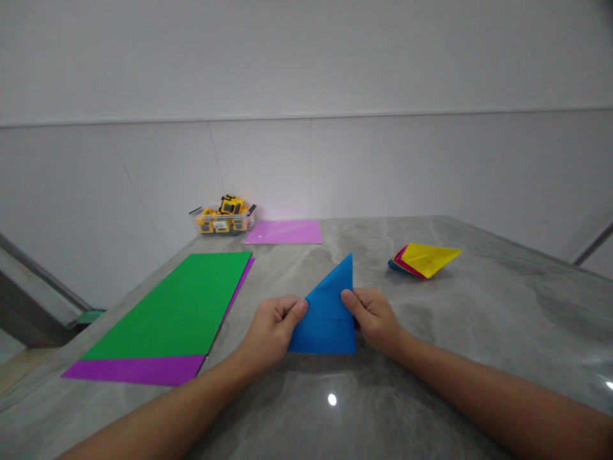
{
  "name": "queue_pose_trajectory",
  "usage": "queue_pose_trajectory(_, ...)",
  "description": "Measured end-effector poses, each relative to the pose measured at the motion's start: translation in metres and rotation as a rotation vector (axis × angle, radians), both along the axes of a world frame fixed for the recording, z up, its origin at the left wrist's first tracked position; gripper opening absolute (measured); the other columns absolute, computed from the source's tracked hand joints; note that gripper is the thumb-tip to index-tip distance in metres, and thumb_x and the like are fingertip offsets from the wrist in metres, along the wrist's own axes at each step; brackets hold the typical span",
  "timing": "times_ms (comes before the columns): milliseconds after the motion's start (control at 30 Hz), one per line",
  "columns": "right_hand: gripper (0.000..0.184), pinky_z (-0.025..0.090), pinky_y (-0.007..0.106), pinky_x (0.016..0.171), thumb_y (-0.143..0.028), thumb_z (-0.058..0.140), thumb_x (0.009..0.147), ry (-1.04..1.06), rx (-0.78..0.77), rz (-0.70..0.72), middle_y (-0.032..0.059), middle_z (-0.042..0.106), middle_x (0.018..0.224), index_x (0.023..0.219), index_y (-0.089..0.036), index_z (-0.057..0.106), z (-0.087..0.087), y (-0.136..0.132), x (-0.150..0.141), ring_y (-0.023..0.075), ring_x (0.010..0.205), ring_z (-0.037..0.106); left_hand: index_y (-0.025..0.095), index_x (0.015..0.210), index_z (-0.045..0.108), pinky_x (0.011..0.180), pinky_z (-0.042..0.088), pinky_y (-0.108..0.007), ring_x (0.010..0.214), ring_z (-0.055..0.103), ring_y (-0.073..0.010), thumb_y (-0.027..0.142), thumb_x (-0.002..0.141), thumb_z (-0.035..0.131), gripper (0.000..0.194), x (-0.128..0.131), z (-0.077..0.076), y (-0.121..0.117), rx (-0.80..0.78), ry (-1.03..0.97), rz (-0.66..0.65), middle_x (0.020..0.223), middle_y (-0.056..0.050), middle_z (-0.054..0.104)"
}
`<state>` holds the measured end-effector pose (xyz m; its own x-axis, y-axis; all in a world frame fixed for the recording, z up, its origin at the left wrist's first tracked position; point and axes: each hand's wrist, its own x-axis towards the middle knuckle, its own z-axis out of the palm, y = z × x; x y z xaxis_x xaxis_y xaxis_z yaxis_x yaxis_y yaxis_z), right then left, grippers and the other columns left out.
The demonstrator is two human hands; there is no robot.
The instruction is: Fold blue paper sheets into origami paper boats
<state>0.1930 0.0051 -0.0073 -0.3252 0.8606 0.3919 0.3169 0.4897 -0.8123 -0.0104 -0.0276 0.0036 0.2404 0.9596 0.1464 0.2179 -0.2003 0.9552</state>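
Note:
A folded sheet of blue paper (328, 326) is held up over the table in front of me, its pointed corner at the top right. My left hand (272, 326) pinches its left slanting edge, thumb on the near face. On the opposite side, my right hand (376, 319) grips the upright right edge between thumb and fingers; those fingers are partly hidden behind the paper. A crease line runs across the lower part of the blue sheet. To the right lies a stack of folded papers (428, 259), yellow on top with pink and blue layers showing beneath.
Large green sheets (177, 306) lie over purple sheets (138, 370) on the left of the grey marbled table (306, 415). Farther back are a pink sheet (285, 232) and a clear plastic box (223, 223) of yellow toy vehicles, near the white wall.

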Motion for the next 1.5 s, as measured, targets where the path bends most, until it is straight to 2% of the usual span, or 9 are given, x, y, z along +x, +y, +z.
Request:
queue_pose_trajectory(100, 0.058, 0.024, 0.023, 0.039, -0.067, 0.036, 0.086, 0.026, -0.042, 0.032, -0.0036, 0.033, 0.046, 0.051, -0.021, 0.033, 0.001, -0.001, -0.001, 0.0088, 0.041, 0.032, 0.02, 0.055, 0.034, 0.043, 0.02, -0.021, 0.047, 0.024, -0.0075, 0.063, 0.08, 0.049, 0.052, -0.002, 0.0, 0.001, 0.007, 0.018, -0.003, 0.053, 0.006, 0.027)
queue_pose_trajectory(233, 0.058, 0.021, 0.023, 0.041, -0.068, 0.041, 0.084, 0.065, -0.118, 0.072, -0.0048, 0.029, 0.048, 0.051, -0.021, 0.031, 0.001, -0.001, -0.002, 0.0077, 0.043, 0.027, 0.02, 0.055, 0.034, 0.044, 0.02, -0.022, 0.047, 0.025, -0.0078, 0.071, 0.076, 0.05, 0.057, -0.003, -0.001, 0.005, -0.067, 0.02, -0.028, 0.052, 0.006, 0.027)
queue_pose_trajectory(367, 0.059, 0.024, 0.023, 0.042, -0.072, 0.047, 0.079, 0.159, -0.316, 0.193, -0.0051, 0.032, 0.048, 0.052, -0.021, 0.033, -0.004, 0.003, -0.003, 0.0075, 0.044, 0.029, 0.019, 0.057, 0.038, 0.045, 0.022, -0.022, 0.049, 0.027, -0.0081, 0.071, 0.074, 0.054, 0.057, -0.004, -0.005, 0.008, -0.13, -0.016, -0.055, 0.054, 0.006, 0.03)
queue_pose_trajectory(533, 0.059, 0.026, 0.022, 0.041, -0.071, 0.051, 0.077, 0.217, -0.48, 0.326, -0.0052, 0.037, 0.047, 0.054, -0.019, 0.038, -0.01, 0.004, -0.002, 0.0071, 0.041, 0.032, 0.017, 0.061, 0.043, 0.046, 0.024, -0.021, 0.05, 0.03, -0.0082, 0.066, 0.077, 0.055, 0.052, -0.006, -0.011, 0.009, -0.184, -0.005, -0.182, 0.056, 0.005, 0.035)
queue_pose_trajectory(733, 0.058, 0.026, 0.021, 0.041, -0.071, 0.047, 0.08, 0.101, -0.441, 0.385, -0.0054, 0.037, 0.048, 0.055, -0.019, 0.038, -0.007, 0.0, -0.004, 0.0069, 0.042, 0.033, 0.017, 0.066, 0.048, 0.045, 0.026, -0.021, 0.048, 0.032, -0.0079, 0.065, 0.074, 0.059, 0.051, -0.006, -0.011, 0.009, -0.218, -0.014, -0.196, 0.056, 0.005, 0.04)
queue_pose_trajectory(933, 0.057, 0.025, 0.021, 0.043, -0.065, 0.045, 0.085, -0.093, -0.297, 0.369, -0.0045, 0.037, 0.051, 0.055, -0.018, 0.039, -0.006, -0.001, -0.004, 0.0064, 0.046, 0.032, 0.017, 0.061, 0.045, 0.044, 0.026, -0.021, 0.047, 0.032, -0.008, 0.061, 0.076, 0.058, 0.048, -0.003, -0.005, 0.006, -0.112, 0.035, -0.06, 0.053, 0.006, 0.038)
queue_pose_trajectory(1100, 0.058, 0.027, 0.02, 0.041, -0.067, 0.042, 0.085, -0.071, -0.344, 0.435, -0.0049, 0.038, 0.048, 0.054, -0.018, 0.039, -0.002, -0.004, -0.003, 0.0061, 0.043, 0.033, 0.017, 0.06, 0.045, 0.044, 0.027, -0.02, 0.047, 0.032, -0.0078, 0.059, 0.074, 0.061, 0.048, -0.002, -0.005, 0.006, -0.118, 0.021, -0.051, 0.052, 0.006, 0.038)
queue_pose_trajectory(1300, 0.062, 0.028, 0.018, 0.039, -0.069, 0.039, 0.085, -0.147, -0.412, 0.584, -0.0043, 0.042, 0.044, 0.052, -0.018, 0.041, 0.003, -0.01, -0.004, 0.0055, 0.039, 0.036, 0.014, 0.076, 0.059, 0.055, 0.043, -0.025, 0.056, 0.049, -0.0117, 0.064, 0.075, 0.059, 0.05, 0.0, -0.008, 0.004, -0.248, -0.105, -0.192, 0.066, -0.001, 0.058)
queue_pose_trajectory(1500, 0.063, 0.032, 0.017, 0.037, -0.068, 0.038, 0.087, -0.189, -0.45, 0.662, -0.0021, 0.048, 0.045, 0.051, -0.017, 0.045, 0.001, -0.012, -0.003, 0.0069, 0.039, 0.044, 0.015, 0.065, 0.053, 0.047, 0.037, -0.022, 0.048, 0.043, -0.0094, 0.067, 0.078, 0.054, 0.054, 0.0, -0.005, -0.003, -0.248, -0.061, -0.178, 0.058, 0.0, 0.053)
